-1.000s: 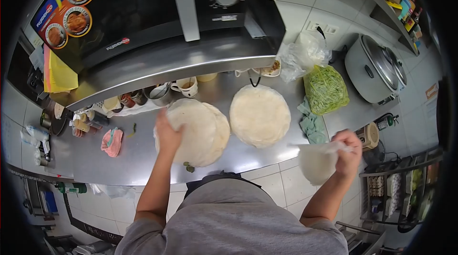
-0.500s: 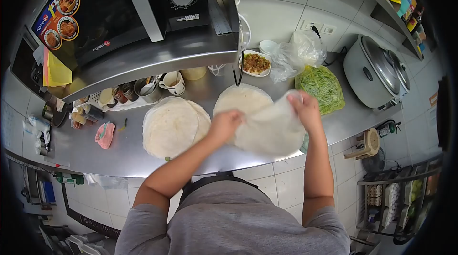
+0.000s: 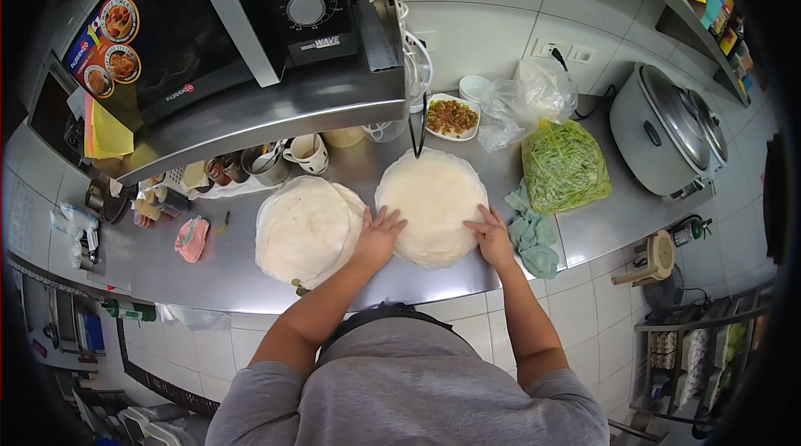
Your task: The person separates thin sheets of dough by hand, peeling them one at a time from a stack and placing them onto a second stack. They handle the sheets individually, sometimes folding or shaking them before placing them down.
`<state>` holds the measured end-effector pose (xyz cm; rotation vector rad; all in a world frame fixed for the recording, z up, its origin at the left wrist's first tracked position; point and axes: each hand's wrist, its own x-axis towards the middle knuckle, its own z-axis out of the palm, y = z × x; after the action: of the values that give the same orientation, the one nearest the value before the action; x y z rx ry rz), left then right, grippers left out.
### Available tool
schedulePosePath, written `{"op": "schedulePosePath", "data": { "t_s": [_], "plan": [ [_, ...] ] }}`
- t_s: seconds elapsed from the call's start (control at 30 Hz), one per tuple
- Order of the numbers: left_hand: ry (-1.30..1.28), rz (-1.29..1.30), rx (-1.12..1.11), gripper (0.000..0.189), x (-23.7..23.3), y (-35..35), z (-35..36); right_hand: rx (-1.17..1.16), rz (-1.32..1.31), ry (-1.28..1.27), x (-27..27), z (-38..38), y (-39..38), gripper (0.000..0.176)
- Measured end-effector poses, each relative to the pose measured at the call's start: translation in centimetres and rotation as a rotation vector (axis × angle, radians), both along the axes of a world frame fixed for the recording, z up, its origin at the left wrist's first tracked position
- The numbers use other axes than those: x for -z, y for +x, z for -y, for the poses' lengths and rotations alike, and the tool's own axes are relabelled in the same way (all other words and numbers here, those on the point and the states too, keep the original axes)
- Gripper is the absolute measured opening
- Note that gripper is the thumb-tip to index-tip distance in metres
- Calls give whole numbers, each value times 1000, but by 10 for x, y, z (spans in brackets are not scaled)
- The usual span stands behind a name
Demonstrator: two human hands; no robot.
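A stack of thin, round, pale wrappers point(image 3: 431, 204) lies flat on the steel counter in front of me. My left hand point(image 3: 380, 236) rests at its left edge with fingers stretched out. At the opposite edge, the outstretched fingers of my right hand point(image 3: 491, 236) touch the top sheet. Neither hand grips anything. A second pile of round wrappers point(image 3: 302, 225) sits to the left, its sheets overlapping unevenly, close to my left hand. A crumpled green cloth point(image 3: 534, 239) lies just right of my right hand.
Behind the stack is a dish of chopped brown and green food point(image 3: 452, 118). A bag of shredded greens point(image 3: 567, 166) and a large rice cooker point(image 3: 663, 133) stand on the right. The microwave shelf point(image 3: 275, 139) overhangs the back left, above a mug point(image 3: 307, 154). A pink cloth point(image 3: 192, 239) lies left.
The wrapper sheet that both hands held up at a slant now lies flat on the stack. My hands have come down to its sides and their fingers have opened. The green cloth is uncovered.
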<state>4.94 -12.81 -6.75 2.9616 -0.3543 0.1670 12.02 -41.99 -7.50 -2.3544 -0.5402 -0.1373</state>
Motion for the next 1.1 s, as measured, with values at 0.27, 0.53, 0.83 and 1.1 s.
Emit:
{"op": "schedulePosePath", "data": {
  "t_s": [0.27,0.53,0.83,1.1],
  "plan": [
    [-224,43,-317,49,-47,-44,-21,91,23,-176,-27,-10,-23,37],
    [-217,88,-321,17,-20,-51,-98,-146,-369,454,-45,-158,-50,22],
    [-788,-94,-220,11,-38,-83,-126,-38,-916,626,-47,-264,-59,19],
    [-1337,-224,-325,35,-53,-87,-149,-71,-903,832,-75,-291,-106,8]
  ]
}}
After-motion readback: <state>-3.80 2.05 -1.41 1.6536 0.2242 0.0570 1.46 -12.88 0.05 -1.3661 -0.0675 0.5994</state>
